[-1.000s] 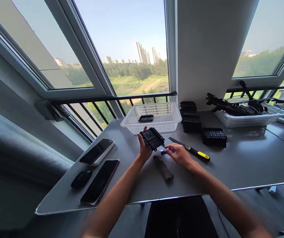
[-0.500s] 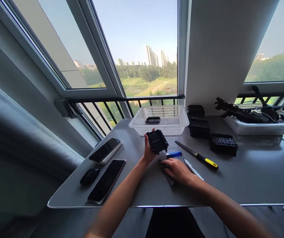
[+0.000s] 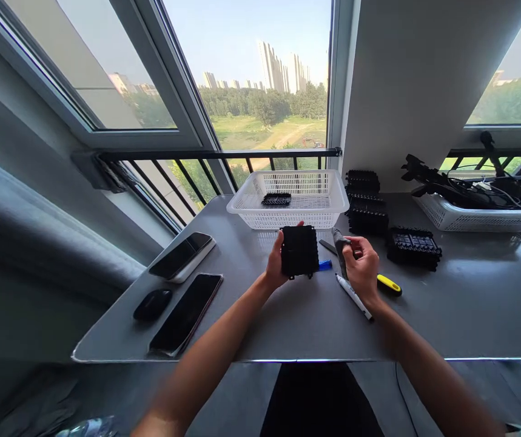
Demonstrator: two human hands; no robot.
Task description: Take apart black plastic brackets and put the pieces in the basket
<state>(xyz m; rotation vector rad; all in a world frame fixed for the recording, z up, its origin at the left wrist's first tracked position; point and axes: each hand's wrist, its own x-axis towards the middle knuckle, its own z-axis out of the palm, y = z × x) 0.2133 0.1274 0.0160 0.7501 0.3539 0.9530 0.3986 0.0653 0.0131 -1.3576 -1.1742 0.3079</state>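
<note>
My left hand (image 3: 277,265) is closed on a square black plastic part (image 3: 299,250) with toothed edges, its flat face tilted toward me above the table. A grey strip (image 3: 339,244), possibly cloth or abrasive paper, is pinched in my right hand (image 3: 363,267) and sticks up from the fingers, a little right of the part. Below that hand a white marker (image 3: 353,297) lies on the table. The file's yellow and black handle (image 3: 388,284) shows to its right, with the middle of the file hidden. A blue object (image 3: 325,265) peeks out beside the black part.
Behind my hands stands a white basket (image 3: 287,220) with a black part (image 3: 276,199) inside. Stacked black parts (image 3: 367,217) and another black part (image 3: 413,246) sit to the right, near a basket of cables (image 3: 483,220). Phones (image 3: 186,314) and a mouse (image 3: 152,304) lie left.
My right hand has lifted the grey strip off the table and moved it up and right. My left hand has turned the black part more squarely toward me. The view has shifted slightly.
</note>
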